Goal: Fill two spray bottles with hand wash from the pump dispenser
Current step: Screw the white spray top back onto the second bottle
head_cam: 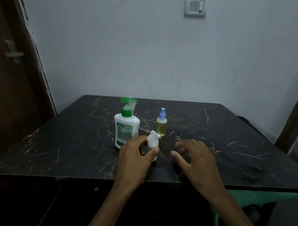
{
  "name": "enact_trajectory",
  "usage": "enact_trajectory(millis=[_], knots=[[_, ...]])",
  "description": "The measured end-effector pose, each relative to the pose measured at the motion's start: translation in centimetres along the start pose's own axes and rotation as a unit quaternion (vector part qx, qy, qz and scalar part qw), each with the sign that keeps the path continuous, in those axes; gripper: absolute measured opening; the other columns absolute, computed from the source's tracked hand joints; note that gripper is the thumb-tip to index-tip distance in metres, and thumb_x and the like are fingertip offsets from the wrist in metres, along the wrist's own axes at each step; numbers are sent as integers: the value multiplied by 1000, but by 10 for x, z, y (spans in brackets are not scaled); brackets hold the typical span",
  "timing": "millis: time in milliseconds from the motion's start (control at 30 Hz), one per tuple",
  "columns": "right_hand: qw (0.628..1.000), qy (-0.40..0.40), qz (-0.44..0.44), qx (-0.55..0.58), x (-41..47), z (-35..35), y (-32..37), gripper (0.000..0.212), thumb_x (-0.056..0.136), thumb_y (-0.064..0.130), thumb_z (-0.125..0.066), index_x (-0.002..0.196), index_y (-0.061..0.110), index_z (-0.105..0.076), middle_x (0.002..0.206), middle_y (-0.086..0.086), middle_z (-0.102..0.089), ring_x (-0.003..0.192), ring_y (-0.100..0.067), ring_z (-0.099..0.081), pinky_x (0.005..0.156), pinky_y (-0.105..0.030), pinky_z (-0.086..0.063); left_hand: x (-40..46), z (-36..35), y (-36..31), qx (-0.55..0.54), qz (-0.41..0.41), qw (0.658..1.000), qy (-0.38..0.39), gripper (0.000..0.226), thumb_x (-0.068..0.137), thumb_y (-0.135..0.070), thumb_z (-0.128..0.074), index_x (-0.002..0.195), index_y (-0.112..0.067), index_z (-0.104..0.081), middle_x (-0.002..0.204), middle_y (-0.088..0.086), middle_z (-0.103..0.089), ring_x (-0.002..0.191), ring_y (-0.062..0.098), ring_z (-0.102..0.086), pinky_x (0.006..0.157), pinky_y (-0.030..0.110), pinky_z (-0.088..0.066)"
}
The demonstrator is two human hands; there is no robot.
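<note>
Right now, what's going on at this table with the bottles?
A person is working at a dark marble-look table. The left hand holds a small clear bottle, its neck open with no sprayer on it. The right hand hovers open beside it, holding nothing. Behind stand the green-topped pump dispenser and a blue-capped spray bottle of yellowish liquid.

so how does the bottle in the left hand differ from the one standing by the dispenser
The held spray bottle has no sprayer on its neck and shows whitish foam inside; the blue-capped spray bottle wears its sprayer and holds clear yellow liquid. The left hand grips the first; the second stands free on the table. Both are small, clear and upright.
</note>
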State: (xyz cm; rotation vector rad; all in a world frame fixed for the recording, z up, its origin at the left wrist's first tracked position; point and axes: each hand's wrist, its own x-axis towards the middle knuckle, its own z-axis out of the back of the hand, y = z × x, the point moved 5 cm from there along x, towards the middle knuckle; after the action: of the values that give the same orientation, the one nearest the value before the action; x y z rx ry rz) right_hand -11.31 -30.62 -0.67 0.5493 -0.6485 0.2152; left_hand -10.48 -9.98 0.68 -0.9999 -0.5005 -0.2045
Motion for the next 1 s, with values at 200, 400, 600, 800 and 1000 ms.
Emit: enact_trajectory(millis=[200,400,600,800,1000], knots=[[995,39,45,-79,46,-24,9,20,91,39,-68,109,30,-62,93,12,-59,90,-12,-50,78,-33,-44,-4,-3,4,-16,-4,1000,1,26,84,-24,-85,107,-31,-76,88,-16,-71,76,6,-61,65,9,-44],[982,62,86,-154,75,-59,26,10,97,31,-58,104,24,-57,93,3,-62,80,-19,-48,73,-35,-43,-7,-4,8,-24,-30,999,-5,40,86,-20,-83,121,-36,-71,96,-20,-71,77,6,-61,68,8,-43],[980,85,107,-143,75,-66,29,8,93,22,-57,99,17,-58,97,-5,-63,81,-17,-42,74,-33,-35,-7,-8,9,-13,-54,998,-11,50,87,-20,-82,133,-35,-68,113,-25,-71,94,0,-64,79,7,-44],[983,51,117,-130,74,-67,34,20,86,16,-61,80,21,-43,78,-4,-58,68,-17,-41,62,-32,-33,-9,-10,10,-5,-75,997,5,59,91,-20,-78,144,-40,-60,125,-26,-68,101,-1,-63,86,9,-44],[984,61,96,-135,78,-80,32,26,91,14,-66,78,21,-44,77,-3,-61,70,-18,-56,63,-35,-51,-9,-12,10,-7,-84,996,10,66,94,-17,-76,153,-36,-53,134,-32,-58,117,-11,-56,97,1,-35]])
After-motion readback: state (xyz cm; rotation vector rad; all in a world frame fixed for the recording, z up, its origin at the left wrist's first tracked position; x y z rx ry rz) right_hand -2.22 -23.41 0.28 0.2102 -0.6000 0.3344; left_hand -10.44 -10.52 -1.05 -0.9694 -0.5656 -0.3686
